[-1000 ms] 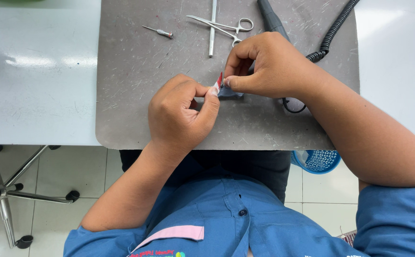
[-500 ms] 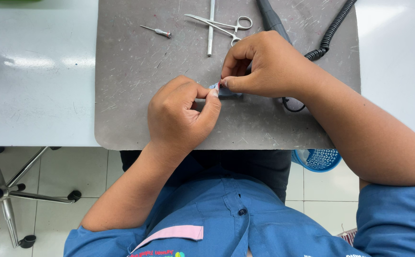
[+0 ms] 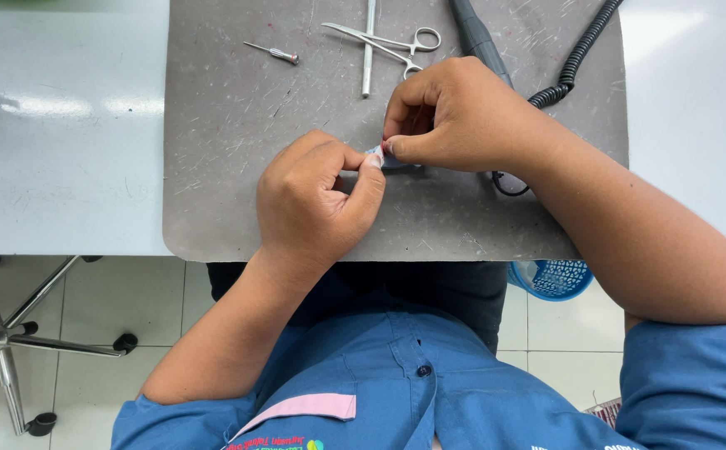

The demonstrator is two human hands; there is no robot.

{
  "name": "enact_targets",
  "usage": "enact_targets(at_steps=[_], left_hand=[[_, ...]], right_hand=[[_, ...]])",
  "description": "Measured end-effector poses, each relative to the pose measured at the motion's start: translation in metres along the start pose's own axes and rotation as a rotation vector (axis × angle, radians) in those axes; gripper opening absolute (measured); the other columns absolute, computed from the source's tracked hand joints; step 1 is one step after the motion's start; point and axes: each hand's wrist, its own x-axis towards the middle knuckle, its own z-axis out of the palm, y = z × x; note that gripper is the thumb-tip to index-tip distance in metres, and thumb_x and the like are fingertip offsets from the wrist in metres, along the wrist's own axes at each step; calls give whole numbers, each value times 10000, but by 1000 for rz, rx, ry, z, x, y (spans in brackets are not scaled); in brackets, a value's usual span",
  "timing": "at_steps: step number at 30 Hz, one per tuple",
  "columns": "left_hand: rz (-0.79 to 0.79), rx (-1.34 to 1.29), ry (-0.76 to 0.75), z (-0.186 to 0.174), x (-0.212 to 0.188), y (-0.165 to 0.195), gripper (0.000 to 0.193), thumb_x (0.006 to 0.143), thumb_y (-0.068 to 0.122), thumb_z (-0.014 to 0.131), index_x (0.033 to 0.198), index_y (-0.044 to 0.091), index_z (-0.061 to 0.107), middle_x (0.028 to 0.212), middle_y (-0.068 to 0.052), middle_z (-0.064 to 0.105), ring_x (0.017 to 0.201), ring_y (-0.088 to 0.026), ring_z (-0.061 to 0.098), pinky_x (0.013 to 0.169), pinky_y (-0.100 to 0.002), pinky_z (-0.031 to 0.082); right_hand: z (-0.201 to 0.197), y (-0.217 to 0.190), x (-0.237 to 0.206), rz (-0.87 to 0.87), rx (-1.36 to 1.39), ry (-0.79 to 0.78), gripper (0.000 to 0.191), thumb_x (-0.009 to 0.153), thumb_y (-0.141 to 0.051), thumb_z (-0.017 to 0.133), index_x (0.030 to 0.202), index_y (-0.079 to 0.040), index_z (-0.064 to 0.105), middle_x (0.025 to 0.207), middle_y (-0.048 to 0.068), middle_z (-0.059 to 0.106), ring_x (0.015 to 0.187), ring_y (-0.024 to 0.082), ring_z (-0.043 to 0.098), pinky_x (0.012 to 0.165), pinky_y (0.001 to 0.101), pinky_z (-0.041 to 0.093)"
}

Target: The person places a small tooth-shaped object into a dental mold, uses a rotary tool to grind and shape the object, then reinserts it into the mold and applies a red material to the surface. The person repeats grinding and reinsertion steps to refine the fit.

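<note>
head view: your left hand (image 3: 317, 200) and right hand (image 3: 455, 112) meet near the centre of the grey work mat (image 3: 230, 192), fingertips pinched together on a small pale-blue piece (image 3: 380, 156). the piece is held between both hands, just above the mat; most of it is hidden by your fingers, so its shape cannot be told. your left thumb and forefinger are closed on its left end, your right thumb and forefinger on its right end. at 12 o'clock from the hands lie metal forceps (image 3: 388, 42) and a thin steel rod (image 3: 369, 46), touching or crossing. at 11 o'clock, well apart, lies a small screwdriver (image 3: 273, 52). at 1 o'clock a dark handpiece (image 3: 475, 37) with a coiled black cord (image 3: 575, 58). at 5 o'clock, below the table edge, a blue mesh basket (image 3: 553, 277).
</note>
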Motion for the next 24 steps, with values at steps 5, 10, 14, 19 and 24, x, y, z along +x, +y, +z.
enact_targets(at_steps=[5,10,14,19,24], left_hand=[[-1,2,-2,-1,1,-1,198,912,113,772,750,70,667,722,-37,632,566,-126,600,491,-275,439],[-3,4,-15,-1,1,-1,197,912,105,765,746,68,666,717,-36,632,554,-121,598,480,-269,436],[-6,8,-25,-1,2,-1,197,915,106,763,744,72,671,702,-31,629,548,-120,597,467,-263,435],[-9,1,-12,-1,2,0,202,926,115,762,752,73,668,724,-34,632,560,-126,600,490,-273,444],[-13,7,-4,-2,1,-1,203,923,123,766,753,77,666,726,-31,627,561,-129,577,489,-286,424]], right_hand=[[0,1,2,-20,3,-7,102,789,-156,806,835,-71,772,709,42,737,631,106,697,592,241,552],[-1,3,1,-49,13,-4,101,805,-161,805,836,-70,773,713,37,737,637,105,697,599,240,555],[0,1,1,-36,0,-4,151,787,-196,838,826,-66,771,692,47,726,615,103,690,583,237,549],[-1,-2,1,-36,-3,-10,119,802,-176,814,831,-65,782,686,50,730,601,109,680,562,237,528],[0,-4,2,-19,-9,-15,102,816,-166,791,848,-70,786,696,48,735,597,108,684,565,237,533]])
